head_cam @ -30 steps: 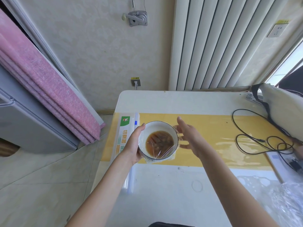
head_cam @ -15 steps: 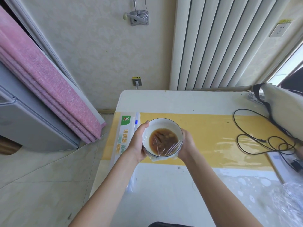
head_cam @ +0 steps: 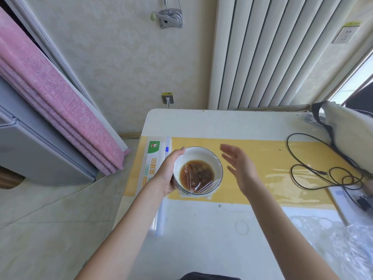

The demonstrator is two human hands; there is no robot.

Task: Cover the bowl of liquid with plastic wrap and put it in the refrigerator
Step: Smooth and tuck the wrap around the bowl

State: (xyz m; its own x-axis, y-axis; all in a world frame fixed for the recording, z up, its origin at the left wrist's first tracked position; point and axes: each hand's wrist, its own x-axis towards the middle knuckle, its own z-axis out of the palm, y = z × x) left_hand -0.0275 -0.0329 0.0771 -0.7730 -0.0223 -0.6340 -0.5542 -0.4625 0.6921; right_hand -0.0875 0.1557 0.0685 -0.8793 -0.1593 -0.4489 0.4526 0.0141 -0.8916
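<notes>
Left hand (head_cam: pixel 166 174) grips wrapped bowl (head_cam: pixel 198 172) | right hand (head_cam: pixel 239 168) open beside | wrap box (head_cam: pixel 151 160) left

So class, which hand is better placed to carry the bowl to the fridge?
Left. The left hand already grips the wrapped bowl, and the fridge stands on that side. The right hand is open, off the bowl.

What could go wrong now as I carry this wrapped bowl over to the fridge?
Only the left hand grips the bowl by one side; the right hand is open and off it, so the bowl could tip and the brown liquid spill. The plastic wrap looks loosely bunched at the near rim, so it may not hold a leak.
</notes>
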